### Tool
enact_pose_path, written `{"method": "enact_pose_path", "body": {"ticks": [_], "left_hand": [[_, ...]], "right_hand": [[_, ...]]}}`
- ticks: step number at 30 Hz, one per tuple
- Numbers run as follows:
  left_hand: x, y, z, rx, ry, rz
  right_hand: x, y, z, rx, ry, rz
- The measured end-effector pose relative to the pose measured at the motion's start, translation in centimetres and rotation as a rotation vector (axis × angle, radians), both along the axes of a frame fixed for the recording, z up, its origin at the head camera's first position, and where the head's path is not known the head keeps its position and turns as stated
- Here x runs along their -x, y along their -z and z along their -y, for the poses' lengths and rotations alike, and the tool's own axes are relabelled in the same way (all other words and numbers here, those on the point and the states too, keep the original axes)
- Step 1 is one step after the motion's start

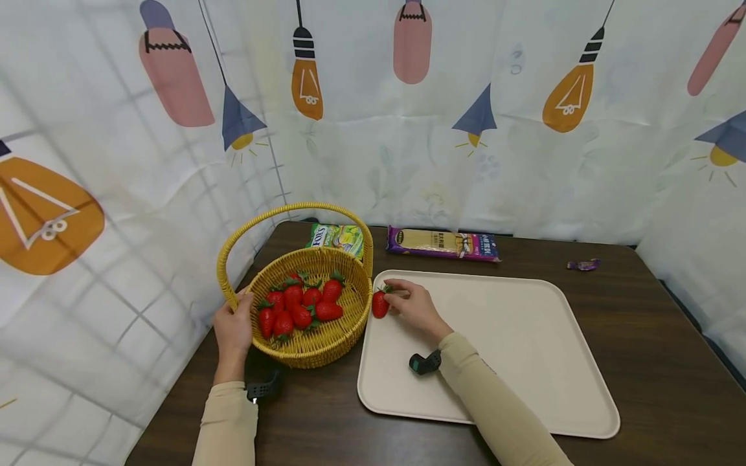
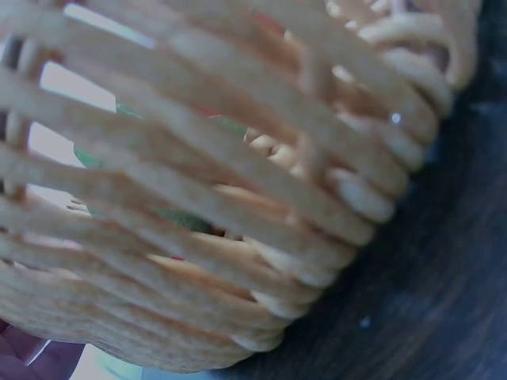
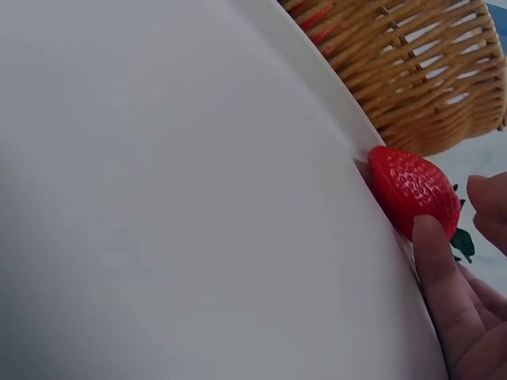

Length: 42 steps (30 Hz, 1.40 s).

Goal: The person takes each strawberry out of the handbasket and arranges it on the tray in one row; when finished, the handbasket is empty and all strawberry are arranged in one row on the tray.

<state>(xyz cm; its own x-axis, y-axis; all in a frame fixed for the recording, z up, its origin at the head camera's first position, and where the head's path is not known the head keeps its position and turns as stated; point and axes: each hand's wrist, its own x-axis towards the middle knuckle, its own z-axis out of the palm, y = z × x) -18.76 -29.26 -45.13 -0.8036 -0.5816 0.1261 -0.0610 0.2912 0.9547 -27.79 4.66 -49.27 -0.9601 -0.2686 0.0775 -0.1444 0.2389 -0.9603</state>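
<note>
At the left of the head view, my left hand grips a yellow wicker basket where its handle meets the rim. Several red strawberries with green leaves lie inside it. My right hand holds a single strawberry at the left edge of a cream tray. In the right wrist view the thumb lies against this strawberry, and a finger is near its leaves. Woven strands of the basket fill the left wrist view, hiding the left hand's fingers.
Behind the basket lies a green FOX'S packet. A purple-ended pasta packet lies behind the tray, and a small purple wrapped candy at the back right. A printed curtain hangs along the dark table's back and sides.
</note>
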Motion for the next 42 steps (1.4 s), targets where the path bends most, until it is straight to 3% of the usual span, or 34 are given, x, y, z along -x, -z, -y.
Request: {"method": "enact_pose_path", "body": {"ticks": [6,11,16,20,26,28,31,35,42], "left_hand": [[0.2,-0.1,-0.1,0.022,-0.004,-0.006],[0.5,-0.4,-0.1,0.04,0.006,-0.024],[0.5,-0.5,-0.1,0.033,0.016,-0.013],[0.2,-0.6,0.0,0.018,0.024,0.015],[0.1,-0.4,0.2,0.016,0.019,0.017],[0.0,-0.3,0.2,0.017,0.016,0.017],[-0.1,-0.1,0.2,0.018,0.013,0.021],[-0.2,0.0,0.2,0.024,0.006,0.025],[-0.2,-0.1,0.1,0.022,0.0,0.03]], "right_hand": [[-0.1,-0.7,-0.8,0.042,0.058,0.01],[-0.1,-1.3,-1.3,0.057,0.11,-0.05],[-0.3,-2.2,-1.2,0.139,0.094,-0.079],[-0.9,-4.0,-0.4,0.206,0.032,-0.085],[-3.5,-9.3,1.7,0.149,-0.114,-0.136],[-4.1,-10.3,2.6,0.123,-0.17,-0.168],[-4.5,-10.8,4.3,0.122,-0.25,-0.177],[-4.7,-10.5,6.6,0.153,-0.345,-0.104],[-3.5,-9.9,8.8,0.055,-0.391,-0.041]]}}
